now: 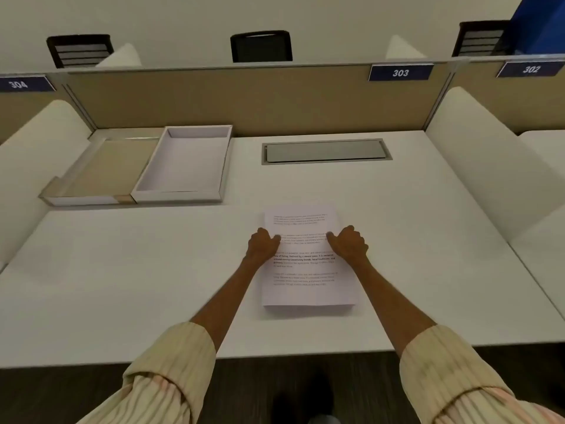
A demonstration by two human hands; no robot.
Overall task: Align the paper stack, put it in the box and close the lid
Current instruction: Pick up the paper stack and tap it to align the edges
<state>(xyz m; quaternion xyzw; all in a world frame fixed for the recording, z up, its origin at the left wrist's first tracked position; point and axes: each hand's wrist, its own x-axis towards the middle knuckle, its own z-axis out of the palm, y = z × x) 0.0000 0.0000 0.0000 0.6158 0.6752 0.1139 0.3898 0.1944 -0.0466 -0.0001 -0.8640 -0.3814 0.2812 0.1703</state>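
Observation:
A stack of white printed paper (pixel 305 283) lies flat on the white desk (pixel 137 270) in front of me. My left hand (pixel 263 244) grips its left edge, thumb on top of the sheets. My right hand (pixel 348 244) grips the right edge the same way. At the back left stands the open white box (pixel 224 166), its inside bare. Its lid (pixel 107 169), with a tan inner face, lies folded open to the left of the box.
A grey cable hatch (pixel 325 151) is set into the desk behind the paper. A tan partition (pixel 214 99) with the sign 303 closes the back. White side dividers (pixel 489 160) flank the desk. Black chairs (pixel 261 45) stand beyond.

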